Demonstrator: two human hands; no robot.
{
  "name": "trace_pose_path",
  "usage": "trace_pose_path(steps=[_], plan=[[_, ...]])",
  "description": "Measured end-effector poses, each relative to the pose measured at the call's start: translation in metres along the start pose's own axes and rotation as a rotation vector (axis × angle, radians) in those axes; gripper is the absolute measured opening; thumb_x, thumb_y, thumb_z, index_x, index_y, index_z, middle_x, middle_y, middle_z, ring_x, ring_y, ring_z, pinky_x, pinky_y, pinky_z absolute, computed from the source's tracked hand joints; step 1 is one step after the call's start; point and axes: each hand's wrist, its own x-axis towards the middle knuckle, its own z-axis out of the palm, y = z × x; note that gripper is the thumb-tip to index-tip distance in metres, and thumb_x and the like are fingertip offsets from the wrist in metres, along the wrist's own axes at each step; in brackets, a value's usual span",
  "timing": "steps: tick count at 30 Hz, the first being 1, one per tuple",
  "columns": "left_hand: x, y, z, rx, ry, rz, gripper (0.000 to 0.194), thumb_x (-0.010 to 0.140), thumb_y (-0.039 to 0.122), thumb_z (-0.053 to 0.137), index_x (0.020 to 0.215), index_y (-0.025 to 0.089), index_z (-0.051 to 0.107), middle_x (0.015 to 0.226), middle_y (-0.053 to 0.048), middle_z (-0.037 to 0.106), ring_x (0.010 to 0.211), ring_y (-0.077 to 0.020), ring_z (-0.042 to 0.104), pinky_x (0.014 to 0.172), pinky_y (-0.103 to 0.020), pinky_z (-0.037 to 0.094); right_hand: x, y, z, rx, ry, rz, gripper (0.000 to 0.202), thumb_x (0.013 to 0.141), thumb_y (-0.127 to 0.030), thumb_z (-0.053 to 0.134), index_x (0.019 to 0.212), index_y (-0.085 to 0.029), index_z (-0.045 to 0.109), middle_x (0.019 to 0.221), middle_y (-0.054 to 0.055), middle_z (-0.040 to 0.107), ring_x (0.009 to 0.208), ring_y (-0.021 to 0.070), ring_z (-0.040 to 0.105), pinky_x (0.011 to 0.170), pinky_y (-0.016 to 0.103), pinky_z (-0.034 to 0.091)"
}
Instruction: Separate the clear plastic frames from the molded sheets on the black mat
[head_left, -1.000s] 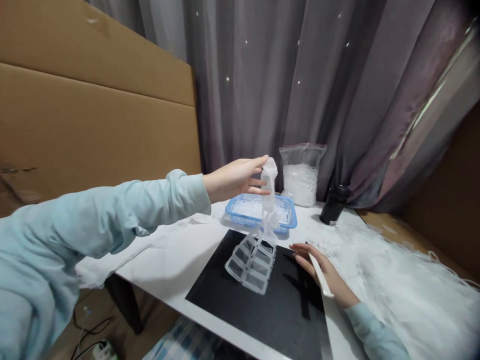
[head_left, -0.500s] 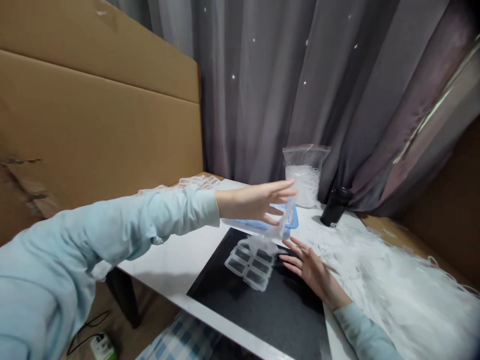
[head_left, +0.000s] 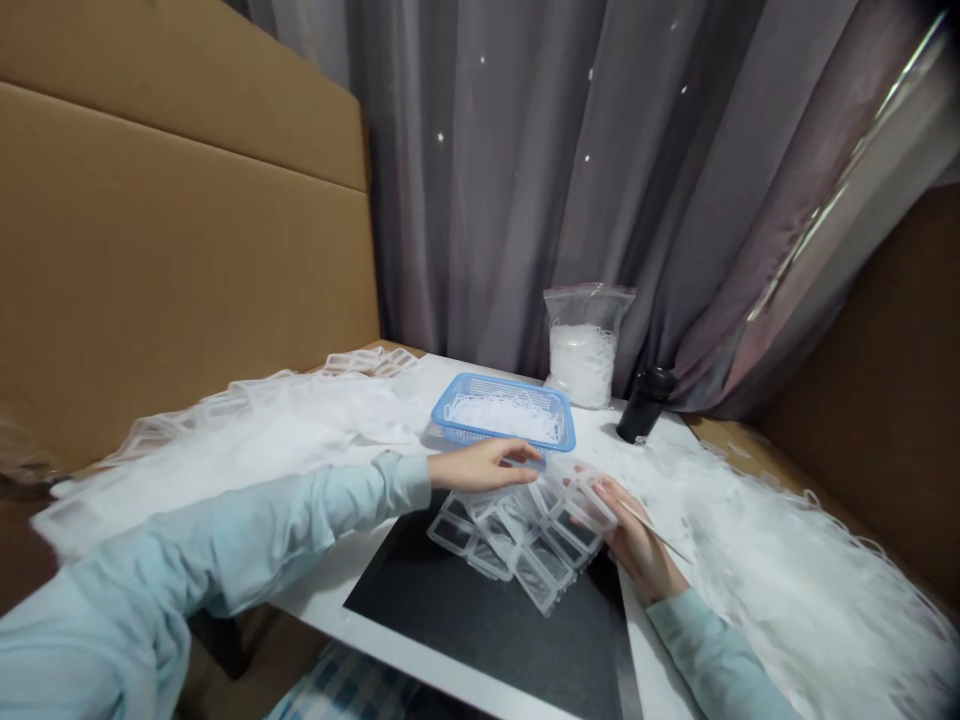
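Observation:
My right hand [head_left: 630, 525] grips the right edge of a clear plastic multi-compartment tray [head_left: 574, 525], held tilted over a black mat [head_left: 480, 630]. A thin stick [head_left: 660, 530] also rests in that hand, pointing down to the right. Another clear compartment tray [head_left: 459, 528] lies on the mat, partly overlapped by the held one. My left hand [head_left: 487, 465] hovers at the upper left edge of the trays, thumb and fingers apart. Whether its fingertips touch the plastic is unclear.
Behind the hands stands a blue basket [head_left: 442, 415] of white loops. A zip bag [head_left: 585, 365] of the same loops and a black cylindrical container [head_left: 645, 405] stand farther back. White strands [head_left: 795, 570] heap at right; clear frames [head_left: 225, 410] pile at left. Cardboard [head_left: 187, 220] walls the left.
My left hand has moved down and left, leaving the basket in view. A second tray now overlaps the first, with my right hand closed on it. The view has shifted slightly right.

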Motion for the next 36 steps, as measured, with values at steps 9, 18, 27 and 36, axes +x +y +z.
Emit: trace_pose_path(steps=[9, 18, 27, 36], plan=[[0.029, 0.031, 0.008, -0.192, 0.051, 0.146, 0.048, 0.073, 0.059, 0.074, 0.088, 0.014, 0.070, 0.081, -0.004, 0.067, 0.078, -0.0176, 0.065, 0.069, -0.027, 0.050, 0.016, -0.123, -0.001, -0.564, -0.001, -0.230, 0.036, 0.079, -0.054, 0.071, 0.079, -0.018, 0.072, 0.071, 0.002, 0.066, 0.069, 0.0176, 0.059, 0.068, 0.027, 0.048], [-0.008, 0.096, -0.027, -0.328, 0.468, 0.506, 0.027, 0.077, 0.039, 0.079, 0.090, 0.018, 0.067, 0.083, 0.001, 0.067, 0.071, -0.0090, 0.061, 0.066, -0.019, 0.049, 0.015, -0.188, 0.051, -0.584, 0.416, -0.561, 0.030, 0.075, -0.049, 0.077, 0.080, -0.020, 0.068, 0.063, -0.002, 0.058, 0.057, 0.0113, 0.048, 0.052, 0.022, 0.036], [-0.038, 0.104, -0.058, -0.267, 0.597, 0.525, 0.035, 0.076, 0.031, 0.081, 0.106, 0.024, 0.066, 0.075, 0.003, 0.068, 0.070, -0.0109, 0.063, 0.064, -0.019, 0.050, 0.013, -0.180, 0.086, -0.424, 0.514, -0.579, 0.028, 0.072, -0.048, 0.080, 0.078, -0.022, 0.070, 0.065, 0.002, 0.063, 0.059, 0.0143, 0.053, 0.050, 0.024, 0.042], [-0.041, 0.092, -0.078, -0.128, 0.315, 0.415, 0.029, 0.077, 0.037, 0.080, 0.100, 0.023, 0.068, 0.078, 0.002, 0.065, 0.076, -0.0116, 0.060, 0.067, -0.021, 0.046, 0.032, -0.162, 0.096, -0.254, 0.462, -0.546, 0.030, 0.078, -0.048, 0.074, 0.082, -0.020, 0.068, 0.071, 0.003, 0.067, 0.067, 0.0159, 0.060, 0.057, 0.024, 0.045]])
